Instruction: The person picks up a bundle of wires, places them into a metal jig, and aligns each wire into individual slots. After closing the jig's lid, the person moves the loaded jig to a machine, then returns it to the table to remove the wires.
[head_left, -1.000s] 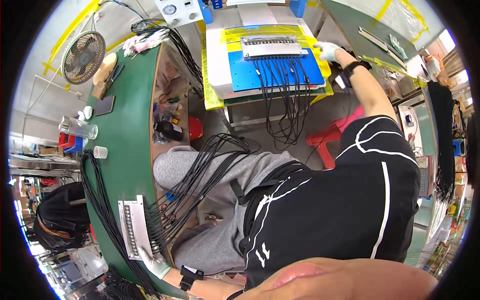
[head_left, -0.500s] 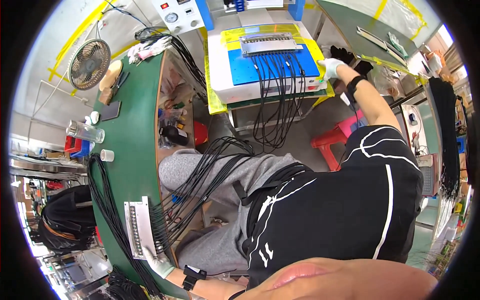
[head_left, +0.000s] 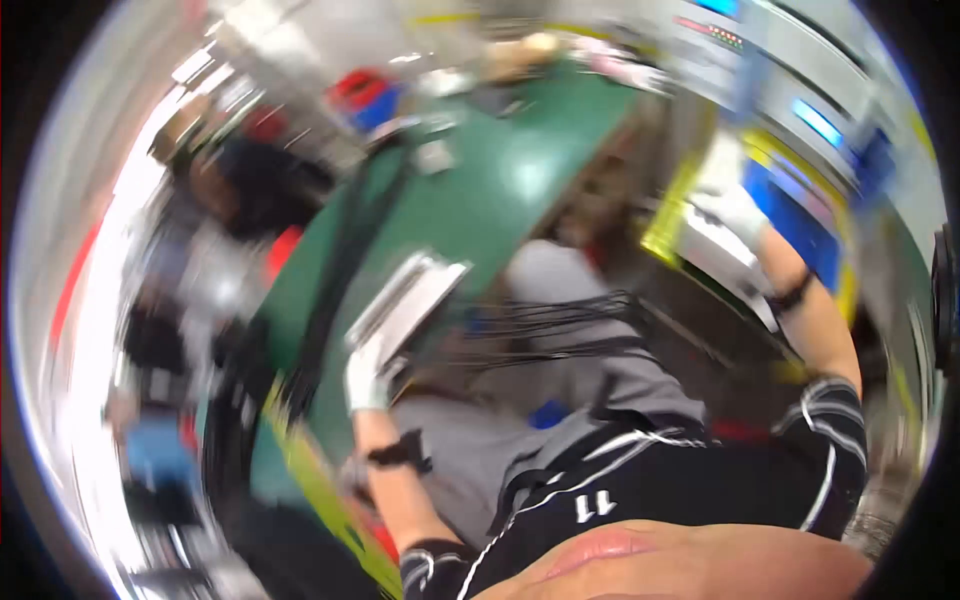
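The whole view is smeared by motion. My left hand (head_left: 367,382), in a white glove, grips the near end of a silver metal cable holder (head_left: 412,308) at the edge of the green table. Black cables (head_left: 560,318) run from this holder across my lap. My right hand (head_left: 738,212), also gloved in white, is over the left part of the white machine (head_left: 712,250), beside its blue top plate (head_left: 795,222). Blur hides the right fingers and whatever they touch.
A green table (head_left: 500,190) stretches along my left, with a bundle of black cables (head_left: 350,240) lying on it. Yellow tape (head_left: 662,225) edges the machine. Behind stands equipment with a lit blue display (head_left: 818,122). Dark blurred shapes lie beyond the table.
My head has turned left, swinging the whole view. My right hand has moved from the machine's right front corner to its left part. The left hand stays at the cable holder's near end.
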